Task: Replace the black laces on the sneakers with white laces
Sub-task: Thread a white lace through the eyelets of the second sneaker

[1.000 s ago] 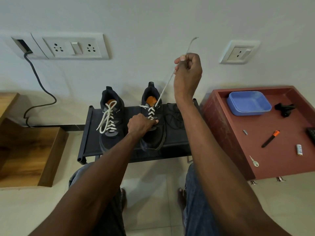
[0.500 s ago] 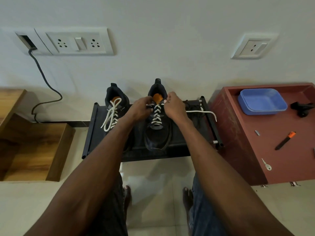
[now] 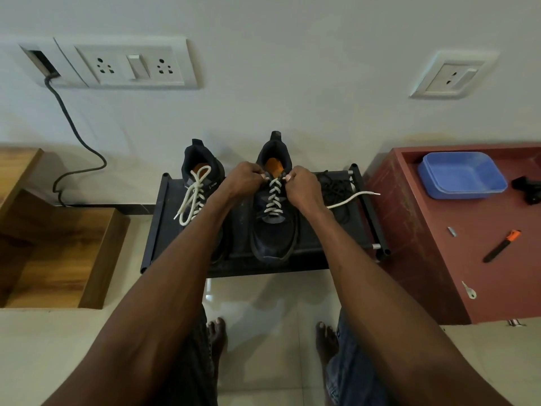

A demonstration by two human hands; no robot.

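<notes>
Head view: vs 0.5 s ago, little change. Both hands stay at the top eyelets of the right sneaker (image 3: pixel 273 227); the free end of the white lace (image 3: pixel 352 198) still trails right across the rack, its tip now lying a bit further out over the rack's right rail. Vs 1 s ago, the right hand has come down from its raised pull above the shoe.

Left hand (image 3: pixel 243 178): knuckles up, fingers curled, tips pinching the lace at the left side of the tongue opening. Right hand (image 3: pixel 303 187): mirrored pose, fingers curled, pinching the lace on the right side of the opening. The two sets of fingertips sit close together, just apart, over the orange insole. Both forearms reach straight forward from the bottom of the frame.

Right sneaker sits upright on the black rack (image 3: pixel 159 227), toe toward the camera, white crisscross lacing done up to the hands. Left sneaker (image 3: pixel 202 171) stands just beside it on the rack, already laced white with loose ends hanging over its left side. Black laces (image 3: pixel 335 189) lie bunched on the rack behind the right hand, beneath the trailing white end.
</notes>
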